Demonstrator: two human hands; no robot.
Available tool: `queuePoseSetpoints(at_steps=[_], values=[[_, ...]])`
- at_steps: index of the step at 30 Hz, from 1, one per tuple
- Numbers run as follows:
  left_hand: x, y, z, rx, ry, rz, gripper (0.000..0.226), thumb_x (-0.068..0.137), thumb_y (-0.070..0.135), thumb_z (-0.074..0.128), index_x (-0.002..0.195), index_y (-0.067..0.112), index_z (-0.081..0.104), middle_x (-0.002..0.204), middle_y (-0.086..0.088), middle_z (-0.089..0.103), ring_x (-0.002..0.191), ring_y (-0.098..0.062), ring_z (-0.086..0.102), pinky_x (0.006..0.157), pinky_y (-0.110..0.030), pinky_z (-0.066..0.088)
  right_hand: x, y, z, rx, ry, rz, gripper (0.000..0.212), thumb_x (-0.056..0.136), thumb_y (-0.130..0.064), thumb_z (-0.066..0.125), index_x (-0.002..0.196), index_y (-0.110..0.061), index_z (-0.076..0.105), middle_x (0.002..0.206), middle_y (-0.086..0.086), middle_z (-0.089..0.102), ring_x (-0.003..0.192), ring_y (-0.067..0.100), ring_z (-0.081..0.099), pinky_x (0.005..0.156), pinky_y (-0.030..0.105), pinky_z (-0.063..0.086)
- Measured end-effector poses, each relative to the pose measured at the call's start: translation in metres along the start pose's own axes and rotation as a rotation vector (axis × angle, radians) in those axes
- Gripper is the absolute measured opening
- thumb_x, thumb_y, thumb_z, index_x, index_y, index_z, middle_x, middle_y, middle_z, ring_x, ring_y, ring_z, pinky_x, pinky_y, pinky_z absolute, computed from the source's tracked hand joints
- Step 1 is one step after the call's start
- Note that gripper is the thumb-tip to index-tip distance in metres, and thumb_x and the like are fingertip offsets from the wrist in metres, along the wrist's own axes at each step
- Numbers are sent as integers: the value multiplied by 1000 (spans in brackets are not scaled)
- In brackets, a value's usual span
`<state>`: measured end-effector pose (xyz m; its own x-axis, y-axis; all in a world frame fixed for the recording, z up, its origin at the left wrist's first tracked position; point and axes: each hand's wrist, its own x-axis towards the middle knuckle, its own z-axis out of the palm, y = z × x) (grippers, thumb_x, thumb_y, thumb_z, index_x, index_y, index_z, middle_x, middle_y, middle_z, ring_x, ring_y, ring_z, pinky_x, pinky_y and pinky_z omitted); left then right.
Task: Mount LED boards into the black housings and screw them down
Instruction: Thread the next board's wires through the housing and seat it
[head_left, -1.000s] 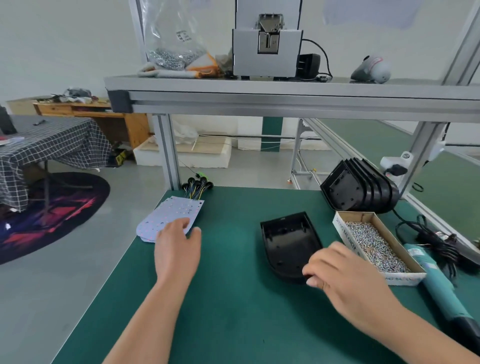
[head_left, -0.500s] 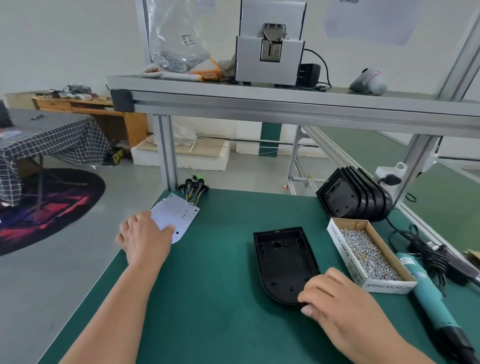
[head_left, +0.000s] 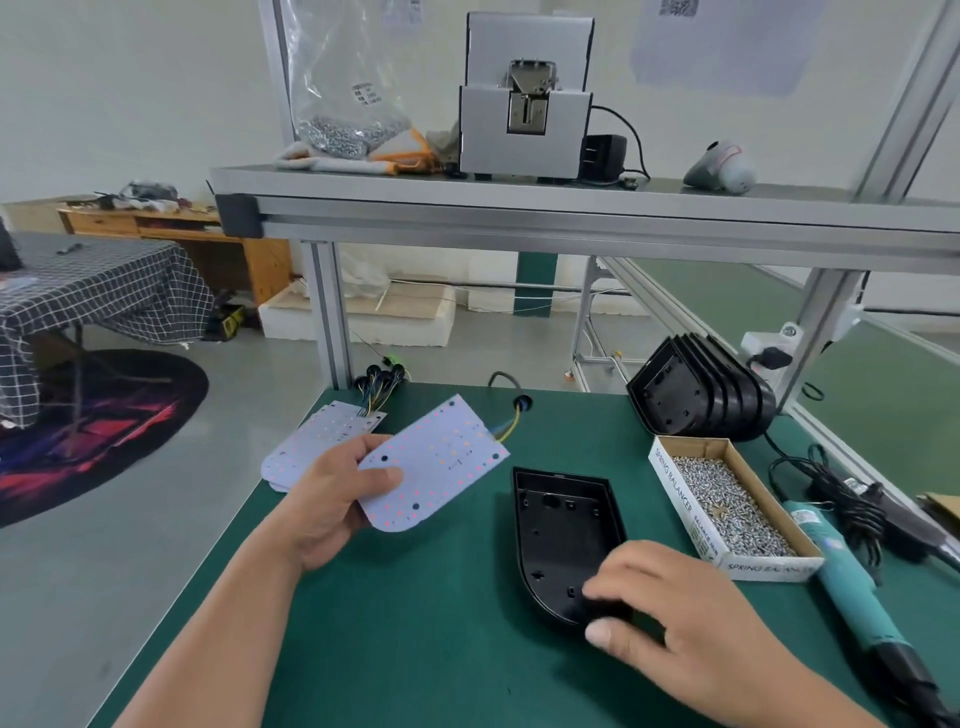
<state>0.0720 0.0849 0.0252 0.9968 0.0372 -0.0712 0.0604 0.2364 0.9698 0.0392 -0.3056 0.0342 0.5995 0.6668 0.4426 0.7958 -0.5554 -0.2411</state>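
- left hand (head_left: 332, 499) is raised over the counter (head_left: 441, 639), forearm reaching in from the lower left; its grip is a pinch on one LED board (head_left: 441, 462), thumb flat on the lit face near the board's left edge, fingers hidden beneath
- that LED board is held clear of the counter, tilted, rounded end towards the person; a yellow and blue lead runs from its far corner to a black grommet (head_left: 521, 402)
- right hand (head_left: 691, 623) lies low at the right, wrist bent inward; its grip is closed on the near rounded end of the black housing (head_left: 561, 525), fingertips curled over the rim into the shell, thumb against the outer edge
- the black housing lies flat on the counter, open side up, just right of the held board and apart from it
- LED boards: one in the hand, plus a pile of boards (head_left: 311, 441) at the counter's far left; how many are in the pile cannot be told; its leads bunch at the far edge
- housings: one on the counter, plus a nested stack of housings (head_left: 701, 389) at the far right, about five, standing on edge
- one cardboard box of screws (head_left: 727, 499), beside the housing on its right
- one teal electric screwdriver (head_left: 852, 582), lying right of the box
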Motion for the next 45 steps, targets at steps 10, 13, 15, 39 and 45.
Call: queuePoseSetpoints(at_steps=[10, 13, 15, 39, 45], values=[[-14, 8, 31, 107, -442, -143, 68, 74, 10, 81, 139, 6, 63, 137, -28, 66, 111, -41, 68, 91, -45, 57, 63, 58, 0, 116, 214, 352, 64, 103, -12, 63, 159, -29, 35, 145, -27, 35, 122, -6, 50, 99, 14, 41], [-15, 7, 36, 114, -473, -150, 61, 77, 7, 79, 136, 5, 64, 136, -30, 65, 108, -41, 70, 89, -44, 59, 85, 71, 0, 54, 113, 248, 71, 102, 0, 58, 164, -23, 32, 166, -14, 26, 150, 5, 31, 120, 38, 39], [-15, 8, 36, 119, -508, -169, 60, 78, 11, 82, 134, 5, 62, 135, -30, 66, 107, -40, 69, 88, -44, 59, 97, 77, 0, 74, 50, 236, 72, 101, 5, 55, 164, -23, 34, 171, -12, 22, 156, 8, 24, 123, 43, 36], [-10, -3, 100, -186, -231, -122, 55, 84, 21, 72, 136, 3, 66, 132, -21, 72, 105, -34, 73, 69, -41, 63, 87, 25, 11, -37, -27, 150, 35, 111, -38, 46, 94, -12, 61, 85, 2, 62, 81, 27, 60, 75, 44, 47], [-7, -9, 105, -267, -243, -106, 41, 88, 22, 71, 128, 10, 74, 131, -18, 73, 102, -30, 75, 71, -41, 62, 88, 6, 4, 80, -18, 93, 23, 108, -27, 55, 93, -11, 59, 82, -6, 48, 74, 14, 44, 69, 29, 34]])
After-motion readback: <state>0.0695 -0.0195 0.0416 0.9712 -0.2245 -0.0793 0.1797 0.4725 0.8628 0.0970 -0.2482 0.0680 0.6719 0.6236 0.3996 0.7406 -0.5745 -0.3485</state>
